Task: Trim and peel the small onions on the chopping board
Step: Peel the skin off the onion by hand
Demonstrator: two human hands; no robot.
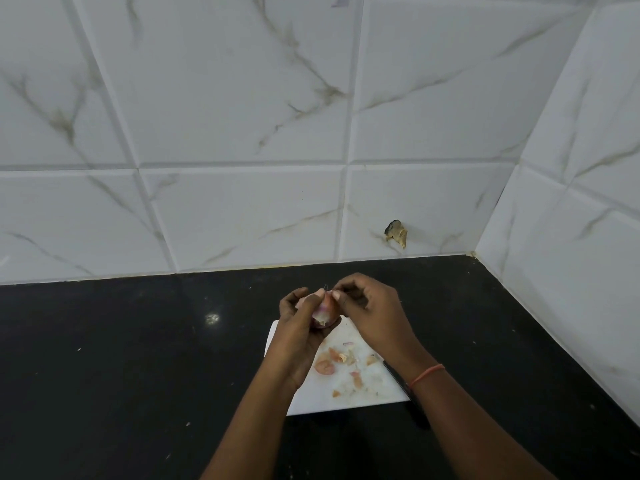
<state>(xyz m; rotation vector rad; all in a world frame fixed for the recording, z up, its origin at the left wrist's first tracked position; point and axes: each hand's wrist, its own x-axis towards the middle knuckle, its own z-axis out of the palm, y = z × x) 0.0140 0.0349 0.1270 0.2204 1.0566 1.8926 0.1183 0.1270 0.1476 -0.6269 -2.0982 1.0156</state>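
A small pinkish onion (pixel 325 311) is held above the far end of the white chopping board (pixel 360 393). My left hand (pixel 301 327) grips it from the left and below, its cut whitish end facing me. My right hand (pixel 370 313) pinches the onion's top skin between thumb and forefinger. Loose pink and tan peel scraps (pixel 334 362) lie scattered on the board. A dark-handled knife (pixel 407 389) lies along the board's right edge, mostly hidden under my right wrist.
The board sits on a black stone counter (pixel 138 358) that runs to a white marble-tiled wall (pixel 242 133) behind and on the right. A chipped hole (pixel 396 232) marks the tile just above the counter.
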